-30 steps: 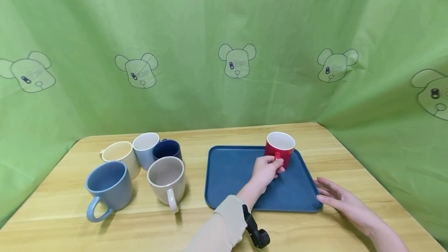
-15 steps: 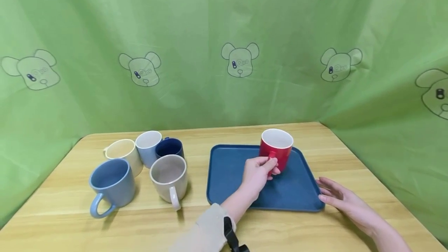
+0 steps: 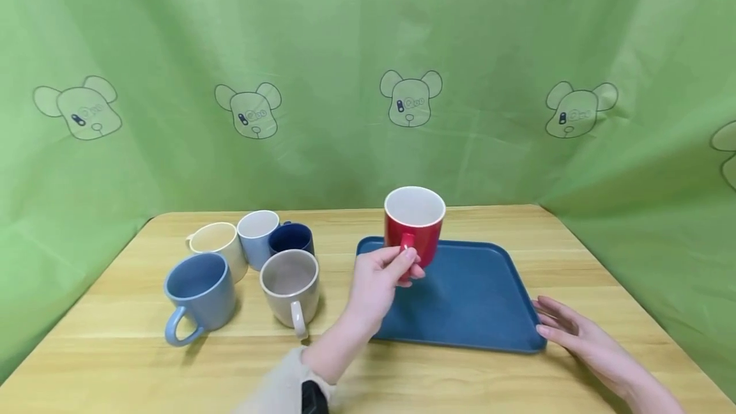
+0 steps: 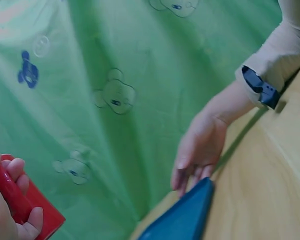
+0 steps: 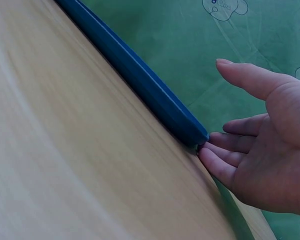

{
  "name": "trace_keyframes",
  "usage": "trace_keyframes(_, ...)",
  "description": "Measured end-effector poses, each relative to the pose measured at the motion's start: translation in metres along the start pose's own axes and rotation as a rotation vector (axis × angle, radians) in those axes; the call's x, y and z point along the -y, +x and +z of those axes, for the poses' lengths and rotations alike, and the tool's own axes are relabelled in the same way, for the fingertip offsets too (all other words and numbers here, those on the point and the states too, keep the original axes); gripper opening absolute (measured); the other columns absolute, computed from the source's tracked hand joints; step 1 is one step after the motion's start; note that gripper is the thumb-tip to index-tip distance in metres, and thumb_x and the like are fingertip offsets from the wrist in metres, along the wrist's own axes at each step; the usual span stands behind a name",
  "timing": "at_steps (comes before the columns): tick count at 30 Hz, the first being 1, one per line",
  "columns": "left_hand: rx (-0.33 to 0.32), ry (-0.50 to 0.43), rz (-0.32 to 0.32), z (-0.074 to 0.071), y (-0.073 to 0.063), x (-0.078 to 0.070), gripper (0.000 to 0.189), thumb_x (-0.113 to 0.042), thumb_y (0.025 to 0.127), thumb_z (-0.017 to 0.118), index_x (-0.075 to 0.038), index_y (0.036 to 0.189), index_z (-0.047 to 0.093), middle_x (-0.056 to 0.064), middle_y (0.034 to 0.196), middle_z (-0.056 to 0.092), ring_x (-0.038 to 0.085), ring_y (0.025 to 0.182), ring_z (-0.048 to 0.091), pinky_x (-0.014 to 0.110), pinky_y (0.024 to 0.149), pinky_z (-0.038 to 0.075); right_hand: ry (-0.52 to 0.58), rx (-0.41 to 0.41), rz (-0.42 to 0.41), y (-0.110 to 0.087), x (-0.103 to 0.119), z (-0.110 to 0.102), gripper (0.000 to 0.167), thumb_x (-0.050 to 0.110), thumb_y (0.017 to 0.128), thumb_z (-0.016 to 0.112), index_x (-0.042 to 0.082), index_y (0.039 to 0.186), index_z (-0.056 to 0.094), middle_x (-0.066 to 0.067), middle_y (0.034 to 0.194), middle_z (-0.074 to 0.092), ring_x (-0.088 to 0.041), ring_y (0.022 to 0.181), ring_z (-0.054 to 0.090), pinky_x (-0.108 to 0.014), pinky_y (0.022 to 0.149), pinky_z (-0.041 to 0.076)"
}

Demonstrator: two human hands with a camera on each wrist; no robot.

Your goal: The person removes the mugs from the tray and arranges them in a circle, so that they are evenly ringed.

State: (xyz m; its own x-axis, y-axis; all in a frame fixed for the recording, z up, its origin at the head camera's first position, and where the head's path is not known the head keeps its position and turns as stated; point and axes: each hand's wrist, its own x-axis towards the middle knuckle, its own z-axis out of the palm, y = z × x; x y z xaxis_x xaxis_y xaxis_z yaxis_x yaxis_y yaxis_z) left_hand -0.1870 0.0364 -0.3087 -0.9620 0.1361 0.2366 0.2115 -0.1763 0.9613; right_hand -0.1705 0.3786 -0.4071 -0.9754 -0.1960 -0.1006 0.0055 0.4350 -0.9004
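Note:
My left hand (image 3: 374, 283) grips the handle of a red mug (image 3: 422, 245) with a white inside. The mug is upright and raised over the left part of a dark blue tray (image 3: 471, 299). In the left wrist view the fingers curl round the red mug (image 4: 32, 202). My right hand (image 3: 592, 340) is at the tray's right front corner, its fingers extended. From the right wrist view, the fingertips of the right hand (image 5: 270, 145) meet the corner of the tray (image 5: 150, 85), with the thumb held apart from it.
Left of the tray stand a grey mug (image 3: 290, 289), a blue mug (image 3: 201, 292), a cream mug (image 3: 221, 245), a light blue mug (image 3: 259, 241) and a navy mug (image 3: 291, 239). A green curtain (image 3: 322, 114) closes off the back and sides of the wooden table (image 3: 172, 375).
The left hand has lifted the red mug from the right back part of the tray and carried it left. The right hand keeps its place at the tray's corner. The head view has shifted slightly.

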Motion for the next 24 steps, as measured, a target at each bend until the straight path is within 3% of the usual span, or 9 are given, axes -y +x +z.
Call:
trace_keyframes(5,-0.013,-0.007,0.030,-0.027,-0.015,-0.019,0.027,-0.012,0.092,0.057,0.015,0.093,0.061,0.019,0.078,0.067,0.014,0.074,0.061,0.031,0.072,0.051,0.004,0.008,0.009,0.001,-0.002,0.000,0.066,0.018,0.097,0.048,-0.011,0.143,0.010,-0.035,0.143,0.019,0.020,0.101,0.039,-0.010,0.079,0.038)
trace_keyframes(10,-0.049,-0.012,0.086,-0.055,-0.030,-0.037,0.023,-0.005,0.092,0.055,0.017,0.092,0.060,0.009,0.073,0.066,0.013,0.071,0.062,0.030,0.071,0.053,-0.007,0.008,0.014,0.001,-0.002,-0.001,0.066,0.018,0.097,0.047,-0.010,0.143,0.010,-0.034,0.144,0.018,0.021,0.101,0.038,-0.010,0.078,0.037)
trace_keyframes(13,-0.087,0.030,0.150,-0.073,-0.038,-0.047,0.021,-0.002,0.091,0.055,0.018,0.090,0.059,0.004,0.070,0.065,0.013,0.069,0.062,0.029,0.070,0.053,-0.018,0.006,0.014,0.001,-0.003,-0.001,0.065,0.019,0.098,0.047,-0.010,0.143,0.010,-0.034,0.143,0.019,0.021,0.100,0.038,-0.009,0.078,0.037)
trace_keyframes(16,-0.141,0.104,0.176,-0.092,-0.048,-0.056,0.021,-0.003,0.091,0.057,0.017,0.090,0.060,0.002,0.070,0.066,0.015,0.069,0.063,0.029,0.070,0.054,-0.015,0.008,0.005,0.002,-0.003,-0.001,0.065,0.018,0.098,0.047,-0.010,0.143,0.010,-0.032,0.143,0.022,0.021,0.101,0.038,-0.009,0.078,0.037)
trace_keyframes(18,-0.168,0.139,0.171,-0.107,-0.056,-0.061,0.022,-0.006,0.091,0.057,0.016,0.090,0.061,0.004,0.070,0.066,0.016,0.070,0.063,0.029,0.072,0.054,-0.007,0.011,0.000,0.003,-0.004,-0.002,0.065,0.017,0.098,0.047,-0.011,0.143,0.010,-0.021,0.142,0.031,0.021,0.101,0.038,-0.009,0.078,0.037)
trace_keyframes(20,-0.187,0.135,0.171,-0.121,-0.064,-0.063,0.019,-0.005,0.091,0.057,0.013,0.088,0.063,0.006,0.071,0.066,0.017,0.071,0.064,0.030,0.073,0.054,-0.001,0.013,-0.007,0.002,-0.005,-0.002,0.064,0.017,0.098,0.047,-0.010,0.143,0.010,-0.001,0.137,0.039,0.020,0.102,0.039,-0.009,0.079,0.037)
trace_keyframes(22,-0.181,0.084,0.208,-0.135,-0.072,-0.062,0.015,-0.001,0.091,0.055,0.009,0.087,0.065,0.007,0.071,0.067,0.016,0.070,0.064,0.029,0.073,0.054,0.000,0.006,-0.011,0.003,-0.006,-0.003,0.064,0.017,0.097,0.047,-0.009,0.143,0.011,0.017,0.128,0.038,0.020,0.102,0.039,-0.009,0.079,0.037)
trace_keyframes(24,-0.171,0.019,0.237,-0.148,-0.078,-0.059,0.017,0.003,0.092,0.051,0.006,0.086,0.067,0.008,0.072,0.067,0.016,0.069,0.064,0.028,0.072,0.053,0.001,0.008,-0.026,0.003,-0.007,-0.004,0.064,0.016,0.097,0.047,-0.010,0.143,0.011,0.026,0.121,0.037,0.019,0.103,0.039,-0.009,0.079,0.037)
